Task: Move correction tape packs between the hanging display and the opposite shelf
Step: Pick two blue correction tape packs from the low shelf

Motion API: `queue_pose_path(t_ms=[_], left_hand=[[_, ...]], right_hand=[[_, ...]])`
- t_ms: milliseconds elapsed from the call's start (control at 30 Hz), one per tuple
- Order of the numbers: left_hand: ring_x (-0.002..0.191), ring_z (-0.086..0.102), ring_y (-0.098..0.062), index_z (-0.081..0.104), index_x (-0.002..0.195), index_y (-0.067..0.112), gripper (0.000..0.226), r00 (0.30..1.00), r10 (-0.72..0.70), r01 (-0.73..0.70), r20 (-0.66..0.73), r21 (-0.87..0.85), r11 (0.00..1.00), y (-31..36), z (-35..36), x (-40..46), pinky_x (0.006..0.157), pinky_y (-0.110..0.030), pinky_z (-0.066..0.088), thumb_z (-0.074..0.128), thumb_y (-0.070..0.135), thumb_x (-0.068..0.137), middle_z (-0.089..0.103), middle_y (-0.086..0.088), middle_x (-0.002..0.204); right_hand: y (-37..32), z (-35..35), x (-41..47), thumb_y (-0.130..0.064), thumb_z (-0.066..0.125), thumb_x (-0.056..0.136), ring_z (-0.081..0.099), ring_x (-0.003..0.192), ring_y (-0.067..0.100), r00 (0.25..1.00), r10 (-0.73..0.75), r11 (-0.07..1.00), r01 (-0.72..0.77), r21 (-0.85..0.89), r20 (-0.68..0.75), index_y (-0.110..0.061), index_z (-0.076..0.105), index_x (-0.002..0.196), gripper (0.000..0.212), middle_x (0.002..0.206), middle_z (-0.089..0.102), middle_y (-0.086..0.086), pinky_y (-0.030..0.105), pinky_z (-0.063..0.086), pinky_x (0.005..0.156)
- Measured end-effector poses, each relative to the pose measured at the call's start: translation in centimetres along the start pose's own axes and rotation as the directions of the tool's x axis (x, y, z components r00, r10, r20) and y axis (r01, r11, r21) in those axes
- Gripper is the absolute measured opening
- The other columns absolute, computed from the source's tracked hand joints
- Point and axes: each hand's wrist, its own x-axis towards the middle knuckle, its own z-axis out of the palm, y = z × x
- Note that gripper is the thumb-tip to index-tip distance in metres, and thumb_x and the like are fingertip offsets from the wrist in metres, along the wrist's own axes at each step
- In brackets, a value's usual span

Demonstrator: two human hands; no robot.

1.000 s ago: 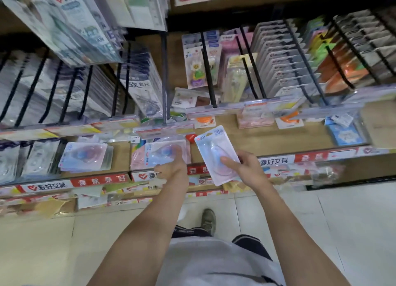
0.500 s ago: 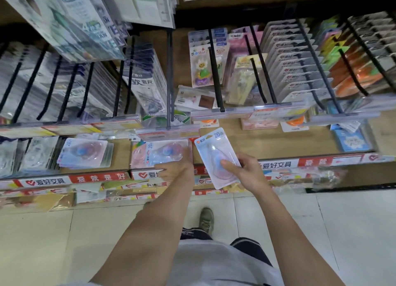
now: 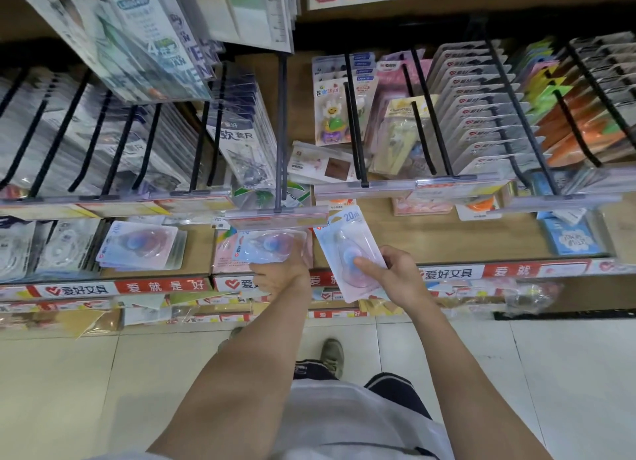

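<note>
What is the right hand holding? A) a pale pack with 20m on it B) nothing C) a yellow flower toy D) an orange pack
A: the right hand pinches a pale blue and pink correction tape pack marked 20m, held up in front of the shelf edge, thumb pressed on its clear bubble.

left hand (image 3: pixel 280 275) | a correction tape pack (image 3: pixel 266 248) is gripped at its near edge over the pink stack (image 3: pixel 223 258) on the wooden shelf (image 3: pixel 447 239); right hand (image 3: pixel 399 275) | at 3 o'clock of the left, a second pack (image 3: pixel 347 249) marked 20m is held tilted, thumb pressed on its blister; third stack (image 3: pixel 137 244) | lies at 9 o'clock; hanging pegs (image 3: pixel 426 129) | at 12 o'clock
</note>
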Motion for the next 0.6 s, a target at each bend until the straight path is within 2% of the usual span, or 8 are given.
queue_pose_path(t_ms=[67, 133, 233, 333, 433, 467, 533, 600], left_hand=[[0.108, 0.053, -0.026, 0.041, 0.129, 0.01, 0.093, 0.999, -0.033, 0.033, 0.003, -0.022, 0.999, 0.8, -0.3, 0.3, 0.089, -0.041, 0.042, 0.079, 0.067, 0.065, 0.051, -0.006, 0.118], [0.108, 0.057, -0.027, 0.042, 0.126, 0.01, 0.099, 0.997, -0.073, 0.072, 0.032, 0.026, 0.997, 1.6, -0.1, 1.0, 0.093, -0.041, 0.047, 0.076, 0.069, 0.053, 0.054, -0.005, 0.121], [0.113, 0.055, -0.029, 0.036, 0.132, 0.006, 0.104, 0.993, -0.111, 0.106, 0.035, 0.129, 0.986, 2.3, 0.3, 2.1, 0.1, -0.042, 0.047, 0.075, 0.064, 0.055, 0.05, -0.011, 0.127], [0.101, 0.057, -0.027, 0.039, 0.13, 0.005, 0.102, 0.978, -0.184, 0.174, 0.101, 0.105, 0.979, 2.5, -0.6, 1.9, 0.087, -0.036, 0.048, 0.078, 0.063, 0.055, 0.055, -0.009, 0.121], [0.096, 0.059, -0.029, 0.049, 0.132, 0.005, 0.091, 0.957, -0.15, 0.134, 0.248, 0.079, 0.988, 2.0, -0.9, 2.7, 0.073, -0.03, 0.042, 0.077, 0.063, 0.068, 0.056, -0.01, 0.115], [0.104, 0.062, -0.03, 0.051, 0.134, 0.005, 0.089, 0.955, -0.123, 0.109, 0.271, 0.066, 0.992, 2.0, -1.0, 2.9, 0.075, -0.029, 0.045, 0.074, 0.064, 0.071, 0.059, -0.012, 0.12], [0.118, 0.059, -0.032, 0.049, 0.137, 0.004, 0.094, 0.978, -0.096, 0.089, 0.183, 0.045, 0.995, 1.9, -1.0, 3.2, 0.093, -0.037, 0.049, 0.071, 0.069, 0.073, 0.057, -0.014, 0.131], [0.118, 0.058, -0.032, 0.046, 0.137, 0.003, 0.088, 0.993, -0.048, 0.051, 0.112, -0.023, 0.998, 1.6, -0.8, 2.8, 0.101, -0.042, 0.048, 0.071, 0.064, 0.079, 0.057, -0.013, 0.133]], right_hand=[[-0.1, 0.4, 0.1, -0.023, 0.079, 0.085, 0.061, 0.067, 0.012, 1.0, -0.011, 1.0, 0.01, 0.007, 0.01, 0.001, 0.07, 0.091, 0.026, 0.078, 0.068, 0.006, 0.023, 0.048, 0.061], [-0.2, 0.6, 0.2, -0.023, 0.079, 0.086, 0.062, 0.069, 0.013, 1.0, -0.015, 1.0, 0.015, 0.01, 0.011, 0.002, 0.071, 0.093, 0.028, 0.082, 0.069, 0.012, 0.024, 0.049, 0.061], [-0.3, 0.6, 0.3, -0.023, 0.079, 0.086, 0.063, 0.07, 0.013, 1.0, -0.01, 1.0, 0.01, 0.016, 0.006, 0.002, 0.071, 0.095, 0.027, 0.085, 0.071, 0.011, 0.026, 0.05, 0.063], [-0.3, 0.6, 0.6, -0.022, 0.078, 0.087, 0.065, 0.072, 0.012, 1.0, 0.003, 0.999, -0.003, 0.038, -0.001, 0.001, 0.071, 0.096, 0.026, 0.085, 0.071, 0.008, 0.023, 0.052, 0.063], [-0.4, 0.7, 0.8, -0.022, 0.078, 0.087, 0.065, 0.07, 0.01, 1.0, 0.01, 0.999, -0.01, 0.046, -0.005, 0.002, 0.071, 0.097, 0.027, 0.084, 0.07, 0.006, 0.022, 0.052, 0.062], [-0.4, 0.7, 0.8, -0.022, 0.078, 0.087, 0.065, 0.069, 0.008, 1.0, 0.011, 0.999, -0.011, 0.047, -0.005, 0.002, 0.071, 0.097, 0.027, 0.083, 0.07, 0.006, 0.021, 0.052, 0.061], [-0.3, 0.7, 0.9, -0.022, 0.078, 0.087, 0.065, 0.068, 0.007, 1.0, 0.012, 0.999, -0.012, 0.045, -0.005, 0.002, 0.071, 0.097, 0.027, 0.083, 0.07, 0.006, 0.02, 0.052, 0.06], [-0.2, 0.7, 0.9, -0.022, 0.077, 0.088, 0.065, 0.068, 0.007, 1.0, 0.013, 0.999, -0.013, 0.047, -0.005, 0.001, 0.071, 0.096, 0.025, 0.082, 0.07, 0.005, 0.019, 0.051, 0.06]])
